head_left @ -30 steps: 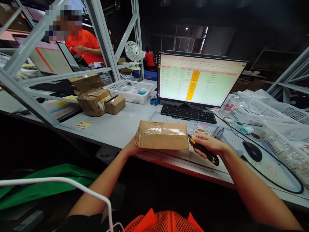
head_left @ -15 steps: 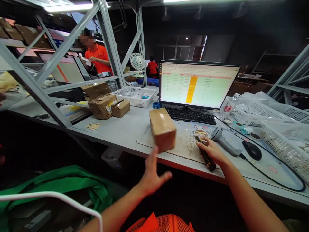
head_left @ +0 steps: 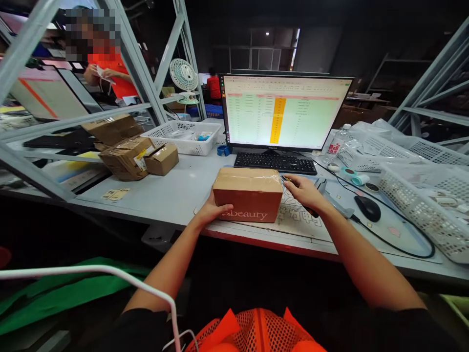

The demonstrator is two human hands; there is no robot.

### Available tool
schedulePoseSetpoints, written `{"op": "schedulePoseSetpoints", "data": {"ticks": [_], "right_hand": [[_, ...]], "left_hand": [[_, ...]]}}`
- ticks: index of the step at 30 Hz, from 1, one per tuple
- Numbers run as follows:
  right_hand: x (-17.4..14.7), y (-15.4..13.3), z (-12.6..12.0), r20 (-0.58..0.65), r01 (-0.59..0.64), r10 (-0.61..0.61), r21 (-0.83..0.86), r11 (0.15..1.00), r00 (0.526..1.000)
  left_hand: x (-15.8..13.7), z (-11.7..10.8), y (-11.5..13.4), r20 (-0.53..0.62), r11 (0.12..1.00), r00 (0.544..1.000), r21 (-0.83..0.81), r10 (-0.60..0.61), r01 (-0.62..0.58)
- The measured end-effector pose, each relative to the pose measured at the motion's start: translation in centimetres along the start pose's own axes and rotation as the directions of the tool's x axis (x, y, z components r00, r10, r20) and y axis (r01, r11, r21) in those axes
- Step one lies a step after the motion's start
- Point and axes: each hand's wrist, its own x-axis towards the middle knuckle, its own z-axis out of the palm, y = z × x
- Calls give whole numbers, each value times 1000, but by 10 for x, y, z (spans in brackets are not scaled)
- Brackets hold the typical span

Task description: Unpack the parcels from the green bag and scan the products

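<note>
A taped cardboard box [head_left: 247, 198] with "beauty" printed on its front lies at the desk's front edge. My left hand [head_left: 214, 209] grips its left end, the thumb across the front face and the other fingers hidden behind it. In my right hand [head_left: 302, 189] is a utility knife [head_left: 311, 211], its dark body partly covered by my fingers. The knife's front end points at the box's upper right edge; whether it touches the box I cannot tell. Under both lies a printed desk mat [head_left: 300, 226].
Behind the box stand a keyboard [head_left: 274, 163] and a monitor [head_left: 284, 115]. A scanner [head_left: 339, 204], a mouse [head_left: 367, 209] and a white basket [head_left: 421, 210] are on the right. Left are an opened carton [head_left: 124, 156], a small box [head_left: 161, 160] and a metal rack. A co-worker stands beyond.
My left hand has reached forward and taken hold of the box, which has turned so its long printed side faces me. The right hand has brought the knife close to the box's right end.
</note>
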Motion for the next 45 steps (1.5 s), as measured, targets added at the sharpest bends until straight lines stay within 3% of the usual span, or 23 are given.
{"op": "schedulePoseSetpoints", "data": {"ticks": [3, 7, 14, 17, 20, 23, 26, 29, 31, 33, 36, 40, 42, 45], "right_hand": [[0, -14, 0, -57, 18, -23, -75, 997, 998], [-13, -27, -4, -46, 26, -33, -145, 989, 998], [-55, -25, -17, 23, 106, -104, -109, 988, 994], [-47, -28, -40, 1, 173, -179, -273, 946, 984], [-17, -65, -47, 43, 272, -291, -501, 821, 956], [18, -127, -16, 266, 403, -306, -669, 624, 914], [42, -181, 34, 471, 553, -289, -706, 443, 833], [53, -205, 68, 557, 628, -291, -689, 361, 778], [55, -207, 73, 575, 639, -280, -687, 346, 769], [52, -203, 65, 584, 633, -246, -697, 337, 774], [37, -180, 27, 572, 584, -149, -733, 347, 807], [2, -112, -40, 389, 355, 31, -868, 348, 921], [-18, -68, -60, 250, 199, 130, -927, 319, 959], [-40, -4, -50, 153, 58, 192, -902, 427, 969]], "left_hand": [[-5, 3, -9, -24, 999, 999, -25, -31, 30], [-5, 4, -13, -61, 999, 998, -15, -33, 33], [-4, 10, -19, -124, 999, 992, -36, 26, -31], [-4, 7, -21, -83, 998, 996, -47, 44, -48], [-4, 4, -24, -42, 996, 998, -68, 49, -52], [-5, 2, -25, -25, 996, 997, -62, 68, -69], [-7, 1, -21, -27, 994, 994, -36, 102, -103], [-8, 0, -14, -24, 992, 992, -15, 124, -124], [-9, 0, -11, -10, 992, 992, -14, 124, -124], [-10, 0, -11, -5, 993, 993, -22, 119, -119], [-7, -4, -17, 10, 992, 993, -60, 114, -114], [-3, -21, -19, 106, 995, 991, -72, 79, -72], [-5, -31, -6, 115, 995, 990, 45, 86, -92], [-17, -32, 36, -40, 903, 960, 352, 277, -246]]}}
